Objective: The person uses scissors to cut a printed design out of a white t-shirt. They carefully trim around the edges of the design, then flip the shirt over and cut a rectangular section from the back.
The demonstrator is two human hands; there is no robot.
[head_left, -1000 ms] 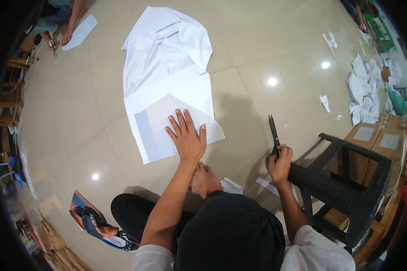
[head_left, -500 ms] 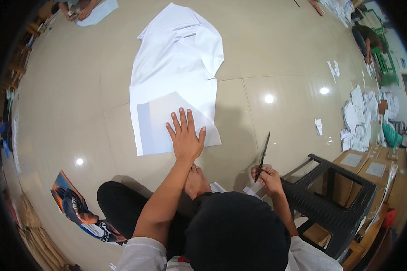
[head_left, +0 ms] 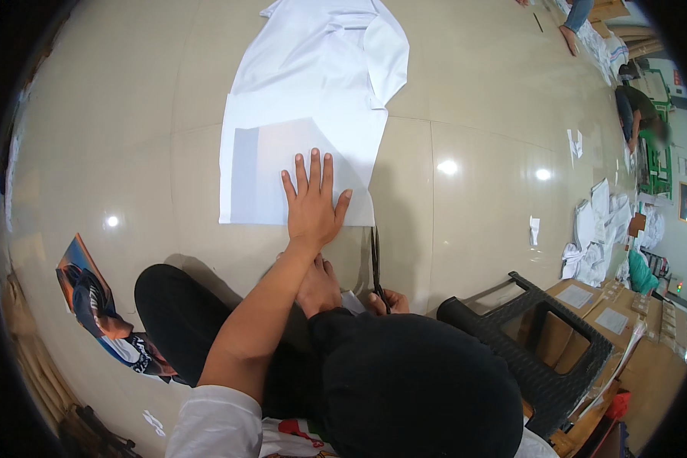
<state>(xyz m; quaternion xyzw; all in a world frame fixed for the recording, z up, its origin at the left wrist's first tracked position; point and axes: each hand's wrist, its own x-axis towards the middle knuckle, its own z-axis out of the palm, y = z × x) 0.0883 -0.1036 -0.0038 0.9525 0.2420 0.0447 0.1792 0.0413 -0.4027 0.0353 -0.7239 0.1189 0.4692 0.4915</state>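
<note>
White cloth (head_left: 313,84) lies spread in folded layers on the floor ahead of me. On its near part rests a pale grey, angular flat piece (head_left: 273,172) with a darker strip along its left side. My left hand (head_left: 313,206) presses down flat on this piece, fingers spread. My right hand (head_left: 390,302), partly hidden behind a rounded black shape, is closed round the handles of dark scissors (head_left: 375,263). The blades point away from me, their tips at the cloth's near right corner. Whether they touch the cloth I cannot tell.
My bare foot (head_left: 322,286) is just below the cloth. A black plastic stool (head_left: 530,336) stands at right, beside cardboard boxes (head_left: 626,320). White fabric (head_left: 588,244) is heaped farther right; a colourful printed item (head_left: 99,313) lies left. Another person (head_left: 640,114) crouches far right.
My right hand has brought the scissors leftward to the cloth's near right corner. My left hand stays flat on the grey piece. The whole view has shifted.
</note>
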